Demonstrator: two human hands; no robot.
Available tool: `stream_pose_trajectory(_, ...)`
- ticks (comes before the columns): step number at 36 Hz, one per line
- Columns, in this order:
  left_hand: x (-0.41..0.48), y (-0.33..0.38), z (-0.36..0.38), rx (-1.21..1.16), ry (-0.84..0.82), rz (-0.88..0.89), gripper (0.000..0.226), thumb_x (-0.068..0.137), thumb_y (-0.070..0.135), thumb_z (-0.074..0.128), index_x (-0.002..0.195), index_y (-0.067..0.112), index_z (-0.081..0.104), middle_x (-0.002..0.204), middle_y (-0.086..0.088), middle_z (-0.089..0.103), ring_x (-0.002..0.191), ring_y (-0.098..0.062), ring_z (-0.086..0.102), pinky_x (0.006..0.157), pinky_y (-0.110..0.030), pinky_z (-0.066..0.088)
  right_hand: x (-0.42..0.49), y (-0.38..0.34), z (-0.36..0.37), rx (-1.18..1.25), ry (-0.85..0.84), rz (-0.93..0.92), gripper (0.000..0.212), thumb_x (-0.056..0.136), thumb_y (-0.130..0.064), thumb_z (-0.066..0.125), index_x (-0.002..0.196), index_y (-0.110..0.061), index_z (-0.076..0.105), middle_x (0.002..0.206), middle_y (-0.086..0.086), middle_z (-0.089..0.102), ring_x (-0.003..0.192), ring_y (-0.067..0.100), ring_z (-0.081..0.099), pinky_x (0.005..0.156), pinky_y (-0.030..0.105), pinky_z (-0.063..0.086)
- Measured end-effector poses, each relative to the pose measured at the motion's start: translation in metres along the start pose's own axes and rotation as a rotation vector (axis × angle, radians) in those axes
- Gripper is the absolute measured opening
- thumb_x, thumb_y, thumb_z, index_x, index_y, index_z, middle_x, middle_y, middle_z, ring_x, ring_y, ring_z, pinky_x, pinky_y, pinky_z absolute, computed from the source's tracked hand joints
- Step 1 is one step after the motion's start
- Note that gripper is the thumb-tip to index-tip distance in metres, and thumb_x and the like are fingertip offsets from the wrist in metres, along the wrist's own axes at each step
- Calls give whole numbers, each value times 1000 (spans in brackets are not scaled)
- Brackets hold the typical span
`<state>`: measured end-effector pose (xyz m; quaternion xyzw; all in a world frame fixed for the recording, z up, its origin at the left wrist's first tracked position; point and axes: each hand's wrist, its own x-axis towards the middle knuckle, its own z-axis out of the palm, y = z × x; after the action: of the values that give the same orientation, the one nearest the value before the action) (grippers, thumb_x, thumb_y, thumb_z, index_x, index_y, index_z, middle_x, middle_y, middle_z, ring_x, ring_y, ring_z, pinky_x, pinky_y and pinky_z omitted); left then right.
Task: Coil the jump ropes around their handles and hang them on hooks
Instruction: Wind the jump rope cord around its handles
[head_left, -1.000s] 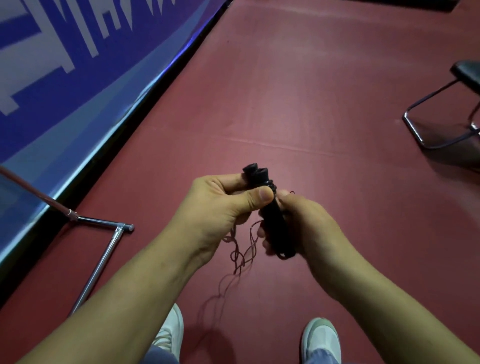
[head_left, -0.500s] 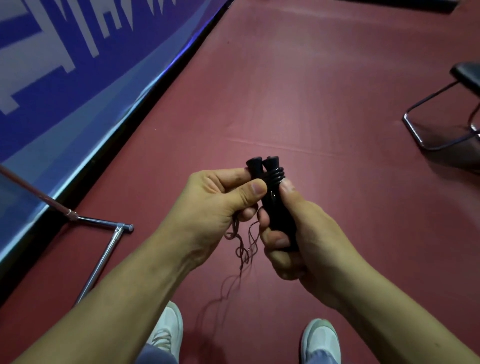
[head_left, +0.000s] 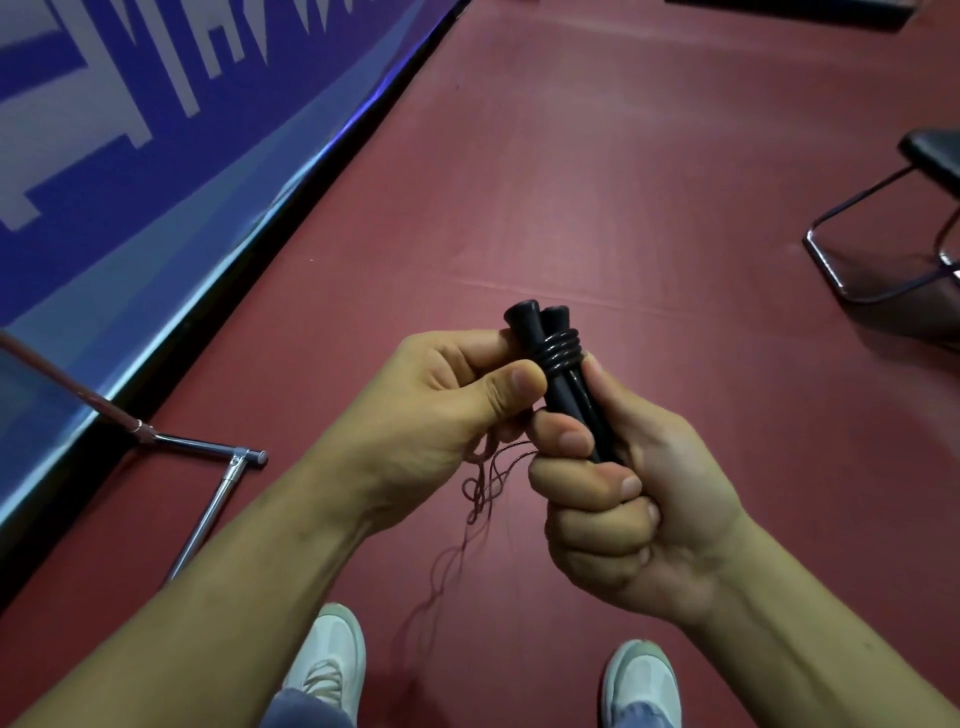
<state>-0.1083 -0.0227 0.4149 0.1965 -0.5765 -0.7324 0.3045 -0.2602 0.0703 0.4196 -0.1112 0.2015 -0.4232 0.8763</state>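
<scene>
Mid-coil: R hand (head_left: 623, 483) grips both handles (head_left: 566, 384) low, L hand (head_left: 447, 410) pinches them just under the few wraps (head_left: 558, 351) up top. Loose rope (head_left: 483, 488) dangles below handles. Next: feed slack tight, w/o tangles.

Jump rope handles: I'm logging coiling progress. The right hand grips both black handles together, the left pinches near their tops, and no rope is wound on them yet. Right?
Not quite. The head view shows several turns of rope wound round the handles near their tops. The rest holds: the right hand grips both together and the left hand pinches them beside the turns.
</scene>
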Motion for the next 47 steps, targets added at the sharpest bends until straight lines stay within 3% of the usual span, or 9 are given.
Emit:
stream_pose_trajectory(9, 2, -13, 3, -90, 124, -17, 36, 78, 35, 74, 100, 7, 78, 73, -14, 62, 63, -24, 53, 58, -26, 41, 7, -2, -10, 70, 5, 18, 60, 100, -67, 40, 85, -13, 61, 52, -7, 39, 33, 4, 34, 35, 17, 20)
stream_pose_trajectory(13, 1, -12, 0, -98, 133, -24, 25, 85, 27, 72, 96, 5, 77, 66, -11, 48, 57, -22, 46, 56, -30, 42, 6, 2, 4, -312, 401, -117, 70, 90, -77, 41, 76, -15, 69, 57, 2, 46, 35, 11, 43, 36, 19, 32)
stream_pose_trajectory(16, 0, -12, -1, -6, 199, -28, 21, 85, 22, 72, 99, 8, 80, 68, -12, 52, 61, -25, 41, 60, -36, 30, 9, 6, 2, -553, 584, -277, 62, 89, -73, 46, 84, -17, 72, 71, 13, 62, 60, 31, 65, 64, 40, 60)
stream_pose_trajectory(20, 1, -13, 4, 148, 262, 2, 13, 91, 10, 71, 100, 10, 81, 62, -8, 54, 59, -24, 44, 56, -26, 34, 15, 11, -3, -896, 806, -586, 32, 105, -41, 50, 104, -13, 65, 87, 11, 77, 90, 37, 72, 90, 60, 56)
stream_pose_trajectory(25, 1, -12, 6, 254, 304, 11, 15, 94, 12, 68, 88, 13, 81, 58, -6, 54, 57, -14, 45, 54, -17, 39, 19, 18, -1, -1101, 807, -626, 24, 84, -40, 50, 98, -26, 64, 83, -3, 71, 68, 15, 58, 64, 37, 43)
stream_pose_trajectory(31, -1, -9, -1, 308, 279, 9, 18, 93, 20, 70, 80, 11, 80, 61, -6, 56, 59, -13, 48, 57, -18, 40, 15, 16, 1, -1339, 731, -623, 28, 106, -25, 48, 82, -30, 59, 63, -28, 58, 60, -1, 53, 60, 16, 37)
stream_pose_trajectory(35, -4, -7, -3, 214, 242, 12, 20, 88, 24, 69, 97, 12, 81, 65, -8, 54, 55, -9, 45, 53, -16, 34, 16, 16, 4, -1269, 674, -671, 28, 108, -26, 46, 87, -36, 61, 67, -22, 57, 59, 1, 51, 60, 18, 36)
stream_pose_trajectory(43, -1, -12, 2, -46, 176, -69, 41, 77, 36, 77, 114, 19, 77, 101, -19, 59, 70, -21, 44, 69, -50, 15, 8, 16, 9, -888, 539, -591, 25, 110, -21, 41, 96, -17, 61, 72, 8, 35, 51, 15, 29, 46, 29, 23)
stream_pose_trajectory(47, 1, -13, 0, -112, 78, -95, 36, 79, 33, 74, 107, 12, 78, 96, -13, 65, 85, -30, 42, 73, -37, 34, 7, 15, 10, -876, 459, -566, 23, 98, -32, 45, 98, -18, 63, 73, 20, 32, 53, 21, 28, 45, 29, 24)
